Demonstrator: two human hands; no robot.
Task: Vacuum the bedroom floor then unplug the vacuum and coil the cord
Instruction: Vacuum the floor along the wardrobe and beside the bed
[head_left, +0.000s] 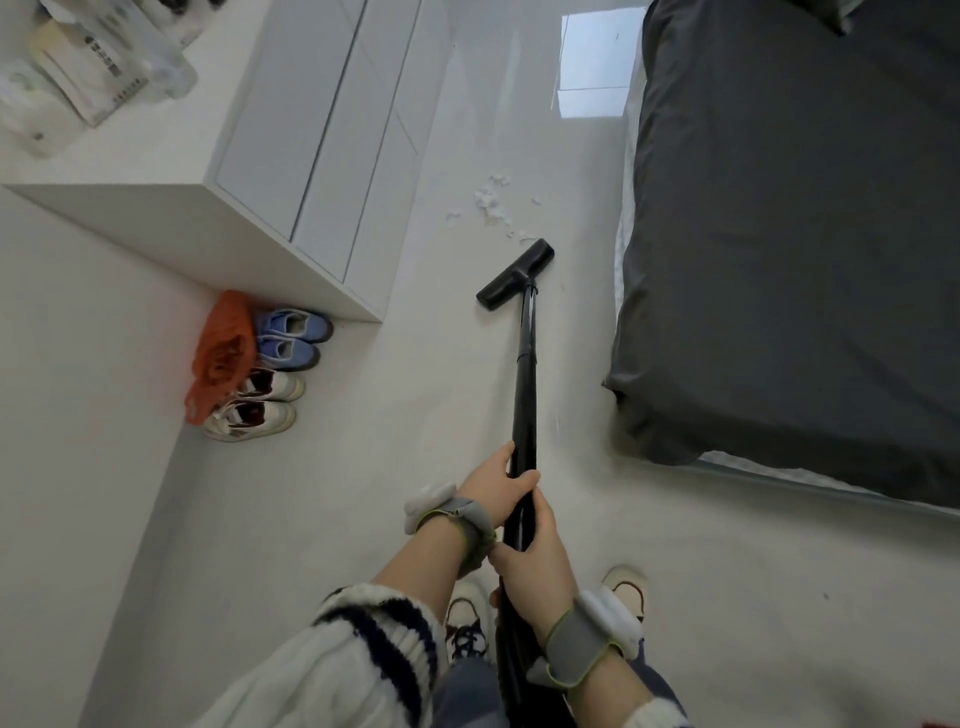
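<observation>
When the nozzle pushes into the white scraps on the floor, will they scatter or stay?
The white scraps look small and fluffy, so probably light, apt to scatter. The glossy floor likely lets them slide ahead of the nozzle.

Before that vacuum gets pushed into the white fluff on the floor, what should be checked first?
1. Grip: left hand and right hand both hold the tube. Ok.
2. Nozzle on the floor, just short of the fluff. Ok.
3. Floor between nozzle and fluff is bare. Ok.
4. Bed stands apart from the nozzle, on its right. Ok.
5. Shoes sit well left, by the cabinet. Ok.
6. Cord free of feet: not in view. Cannot tell.
</observation>
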